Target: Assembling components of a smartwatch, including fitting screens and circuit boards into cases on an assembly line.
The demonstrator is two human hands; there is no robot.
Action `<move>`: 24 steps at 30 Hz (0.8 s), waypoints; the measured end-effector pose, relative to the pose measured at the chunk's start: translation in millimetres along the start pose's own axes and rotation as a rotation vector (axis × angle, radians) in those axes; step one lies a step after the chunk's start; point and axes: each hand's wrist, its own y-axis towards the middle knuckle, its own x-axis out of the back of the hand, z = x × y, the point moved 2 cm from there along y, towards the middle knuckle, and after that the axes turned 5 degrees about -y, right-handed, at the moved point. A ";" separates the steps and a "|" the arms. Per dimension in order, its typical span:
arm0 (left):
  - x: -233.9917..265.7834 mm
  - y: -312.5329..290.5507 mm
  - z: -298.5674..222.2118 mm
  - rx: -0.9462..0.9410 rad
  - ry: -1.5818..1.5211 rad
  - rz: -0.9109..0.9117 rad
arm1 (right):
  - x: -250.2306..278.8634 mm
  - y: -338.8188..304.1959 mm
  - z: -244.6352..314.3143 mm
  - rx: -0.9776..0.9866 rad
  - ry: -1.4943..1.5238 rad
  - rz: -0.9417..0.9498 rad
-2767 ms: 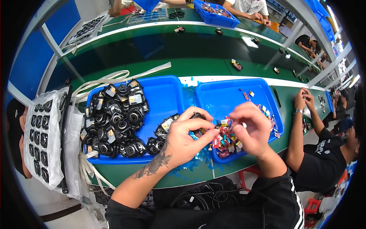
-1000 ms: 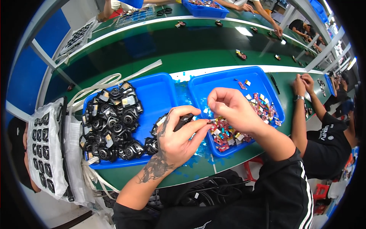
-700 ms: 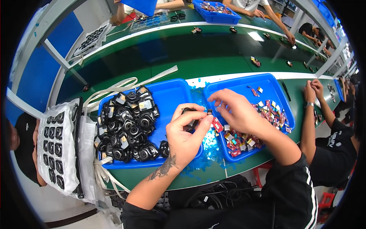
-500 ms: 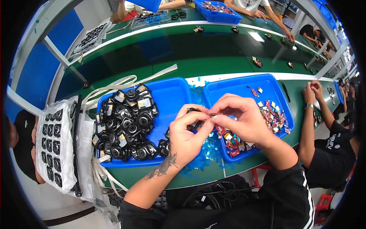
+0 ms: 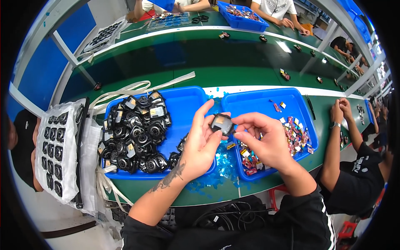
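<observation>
My left hand [image 5: 201, 143] holds a black smartwatch case [image 5: 222, 124], its fingers behind it and the thumb on its lower edge. The case's open inside faces up, showing a grey rectangular part with a tan patch. My right hand [image 5: 266, 139] pinches the right edge of that case between thumb and forefinger; whether a small part is also between them is hidden. To the left, a blue tray [image 5: 183, 96] bears a heap of similar black watch cases [image 5: 137, 133]. Under and beyond my right hand, another blue tray [image 5: 250, 98] holds small red circuit boards [image 5: 298, 137].
Scraps of blue film [image 5: 223, 166] litter the green table between the trays. Black tweezers [image 5: 311, 107] lie right of the right tray. White straps [image 5: 141, 86] and a stack of watch-part trays [image 5: 54, 150] are at left. Co-workers' hands [image 5: 343, 106] work at right and across the green belt.
Both hands were closed together over a mostly hidden piece. Now the left hand has opened out and turned, showing the case's inside, while the right hand has shifted slightly right and down.
</observation>
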 end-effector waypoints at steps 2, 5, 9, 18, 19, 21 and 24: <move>-2.4 -2.8 -1.8 -0.034 0.034 -0.016 | -2.4 1.5 2.5 0.008 -0.058 -0.024; -1.7 0.6 -4.1 -0.020 0.058 0.027 | -1.4 2.0 5.5 0.183 -0.205 -0.078; 2.7 1.3 -6.4 -0.016 0.048 -0.002 | 3.0 2.6 9.8 0.178 -0.183 -0.071; 3.9 -5.1 2.4 -0.174 0.061 -0.021 | 0.3 3.2 15.5 0.234 -0.128 -0.163; 3.3 -4.9 2.1 -0.172 0.060 -0.021 | 0.9 4.2 15.3 0.233 -0.127 -0.163; 1.3 -4.1 0.0 -0.196 0.043 0.017 | 1.4 5.1 17.1 0.324 -0.198 -0.161; 3.3 -3.0 1.9 -0.189 0.058 0.038 | 0.2 5.1 18.2 0.384 -0.240 -0.160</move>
